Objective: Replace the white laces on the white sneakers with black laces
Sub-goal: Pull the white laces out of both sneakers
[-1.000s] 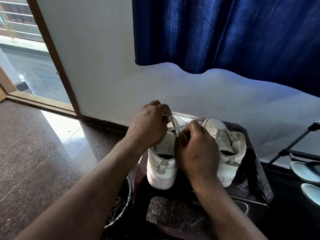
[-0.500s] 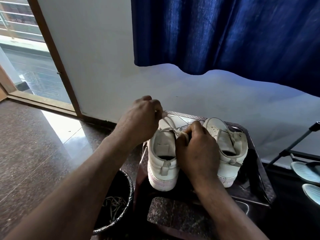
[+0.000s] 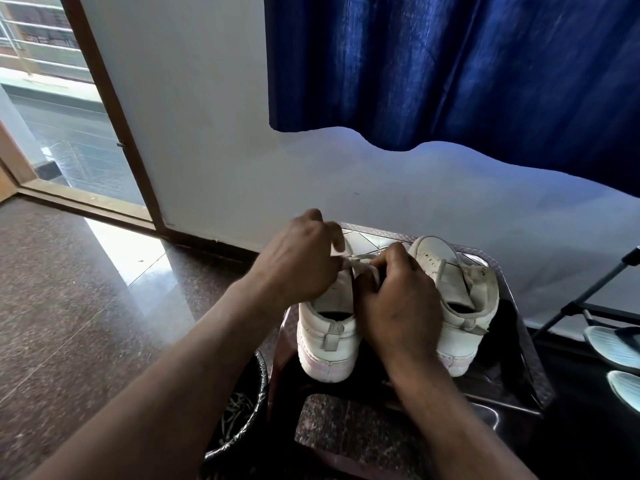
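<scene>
Two white sneakers stand heels toward me on a dark stool (image 3: pixel 519 382). My left hand (image 3: pixel 298 261) pinches a white lace (image 3: pixel 360 259) drawn up from the left sneaker (image 3: pixel 327 341). Over that shoe's tongue, my right hand (image 3: pixel 398 299) has its fingers curled on the same lace and the shoe's upper. The right sneaker (image 3: pixel 460 306) stands beside it with its white lace still threaded. No black laces are visible.
A black mesh bin (image 3: pixel 239 420) sits on the floor left of the stool. A wall and a blue curtain (image 3: pixel 450 71) are behind. Pale slippers (image 3: pixel 613 348) and a black stand leg (image 3: pixel 581 299) lie at the right. Polished stone floor spreads left.
My left hand drew the lace up and to the left, then came back down toward the shoe. My right hand stayed on the left sneaker.
</scene>
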